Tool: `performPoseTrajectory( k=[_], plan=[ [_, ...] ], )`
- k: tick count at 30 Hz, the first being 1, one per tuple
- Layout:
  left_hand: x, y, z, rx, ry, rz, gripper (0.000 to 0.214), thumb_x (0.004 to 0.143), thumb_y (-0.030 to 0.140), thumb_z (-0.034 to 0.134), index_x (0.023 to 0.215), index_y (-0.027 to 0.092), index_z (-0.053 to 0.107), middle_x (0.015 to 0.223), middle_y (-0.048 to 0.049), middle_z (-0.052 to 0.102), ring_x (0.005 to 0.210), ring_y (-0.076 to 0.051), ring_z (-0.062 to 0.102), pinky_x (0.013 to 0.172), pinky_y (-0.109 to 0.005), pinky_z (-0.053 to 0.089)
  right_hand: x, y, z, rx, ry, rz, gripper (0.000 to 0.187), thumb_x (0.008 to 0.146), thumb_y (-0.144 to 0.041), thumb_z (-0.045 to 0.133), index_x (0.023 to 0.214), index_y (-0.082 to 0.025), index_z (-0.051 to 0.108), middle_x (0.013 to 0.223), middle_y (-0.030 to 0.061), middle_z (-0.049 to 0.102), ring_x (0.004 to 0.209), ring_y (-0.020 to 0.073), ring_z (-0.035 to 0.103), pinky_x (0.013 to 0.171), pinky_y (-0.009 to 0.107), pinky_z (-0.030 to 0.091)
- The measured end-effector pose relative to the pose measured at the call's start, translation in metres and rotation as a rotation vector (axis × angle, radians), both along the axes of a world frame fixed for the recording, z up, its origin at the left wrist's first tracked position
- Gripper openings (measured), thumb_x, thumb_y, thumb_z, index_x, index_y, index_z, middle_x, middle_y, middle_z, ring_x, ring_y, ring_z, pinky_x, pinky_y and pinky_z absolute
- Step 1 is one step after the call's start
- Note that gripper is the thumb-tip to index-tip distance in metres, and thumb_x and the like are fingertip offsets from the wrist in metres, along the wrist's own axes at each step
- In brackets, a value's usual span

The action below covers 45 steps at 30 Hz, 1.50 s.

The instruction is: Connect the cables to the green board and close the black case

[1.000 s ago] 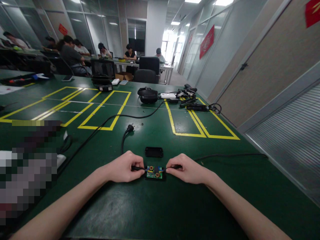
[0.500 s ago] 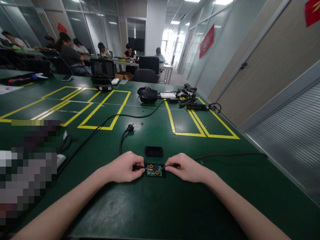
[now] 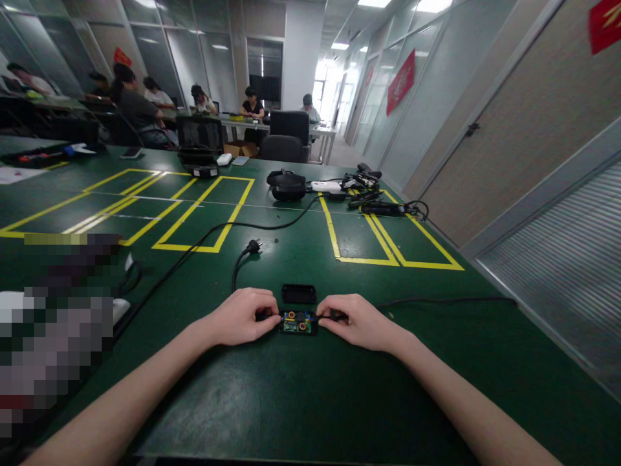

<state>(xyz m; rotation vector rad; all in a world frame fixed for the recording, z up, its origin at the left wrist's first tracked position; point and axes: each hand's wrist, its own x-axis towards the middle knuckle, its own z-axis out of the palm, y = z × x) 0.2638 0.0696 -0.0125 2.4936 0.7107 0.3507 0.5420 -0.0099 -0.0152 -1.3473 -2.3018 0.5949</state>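
Observation:
An open black adapter case (image 3: 298, 322) with a green circuit board inside lies on the green table (image 3: 301, 401) in front of me. My left hand (image 3: 242, 316) pinches the black cable at the case's left end. My right hand (image 3: 356, 320) pinches the cable at its right end. Just behind the case lies its black lid (image 3: 299, 293), flat on the table. The left cable runs back to a plug (image 3: 252, 246).
Yellow tape boxes (image 3: 204, 213) mark the table. A black headset (image 3: 287, 184), a white power strip (image 3: 326, 186) and tangled cables (image 3: 383, 206) lie at the far end. A pixelated area covers the left edge. Several people sit at desks in the background.
Both hands and the open case have slid a little away from me, closer to the black lid. The fingers stay pinched on the cables.

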Motion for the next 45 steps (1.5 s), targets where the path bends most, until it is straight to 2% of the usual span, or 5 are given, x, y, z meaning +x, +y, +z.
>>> performPoseTrajectory(
  k=[16,24,37,42,45],
  plan=[
    [0.004,0.003,0.001,-0.408,0.023,0.111,0.031,0.087,0.045,0.062,0.078,0.016,0.068,0.063,0.0026,0.058,0.059,-0.012,0.049,0.057,-0.023,0.036,-0.002,0.0,0.002,0.127,0.005,0.156,0.017,0.094,-0.013,0.061,0.079,-0.019,0.064,0.084,0.0035,0.068,0.074,0.0149,0.064,0.068,0.025,0.045],
    [0.005,0.005,0.002,-0.283,-0.017,0.093,0.027,0.084,0.041,0.066,0.077,0.016,0.069,0.071,0.0009,0.059,0.063,-0.013,0.052,0.062,-0.025,0.04,-0.002,0.001,0.007,0.093,-0.015,0.174,0.013,0.085,-0.009,0.065,0.079,-0.019,0.061,0.083,0.0015,0.064,0.071,0.0139,0.06,0.065,0.023,0.041],
    [0.009,0.002,0.007,-0.368,0.069,0.109,0.028,0.084,0.044,0.068,0.079,0.016,0.073,0.064,0.0017,0.062,0.058,-0.013,0.054,0.056,-0.023,0.038,-0.001,0.0,0.011,0.001,-0.077,0.166,0.015,0.083,-0.006,0.067,0.077,-0.018,0.06,0.08,-0.0003,0.061,0.069,0.0127,0.057,0.063,0.023,0.037],
    [0.009,-0.001,0.009,-0.314,0.09,0.085,0.028,0.085,0.043,0.068,0.08,0.016,0.073,0.064,0.0018,0.062,0.058,-0.013,0.055,0.058,-0.024,0.039,0.001,0.0,0.006,0.029,-0.135,0.149,0.024,0.08,-0.019,0.085,0.077,-0.018,0.061,0.077,-0.0025,0.06,0.065,0.0119,0.054,0.059,0.023,0.033],
    [0.009,-0.002,0.009,-0.298,0.084,0.076,0.027,0.085,0.042,0.067,0.079,0.017,0.072,0.064,0.0023,0.062,0.058,-0.013,0.055,0.062,-0.025,0.041,0.003,0.001,-0.001,0.089,-0.125,0.181,0.022,0.087,-0.026,0.082,0.079,-0.018,0.063,0.077,-0.0012,0.062,0.065,0.0126,0.056,0.06,0.024,0.035]
  ],
)
